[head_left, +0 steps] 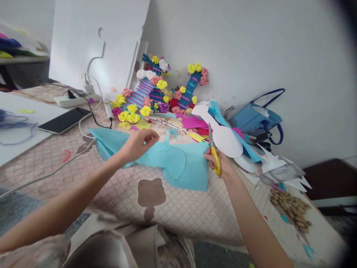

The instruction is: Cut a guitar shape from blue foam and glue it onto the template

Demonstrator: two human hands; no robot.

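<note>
A light blue sheet (195, 167), felt or paper, lies on the table with a rounded outline drawn on it. At its right edge my right hand (221, 163) is closed around yellow-handled scissors (215, 160). The scissor blades point up and away, clear of the sheet, and my fingertips touch the sheet's edge. Over the sheet's left part, my left hand (141, 143) has its fingers curled and thumb drawn in; I cannot make out anything in them. A narrow curled blue strip (172, 133) rises just right of that hand. The sheet's left end is folded (107, 141).
Rose-decorated blue woven pieces (143, 93) lean at the back. White spoon-shaped cutouts (225, 139) and a blue bag (256, 117) sit right, with peanuts (290, 208) nearer me. Left are a tablet (65, 120), a power strip (75, 98), a glue gun (107, 108) and a trailing cable (55, 170).
</note>
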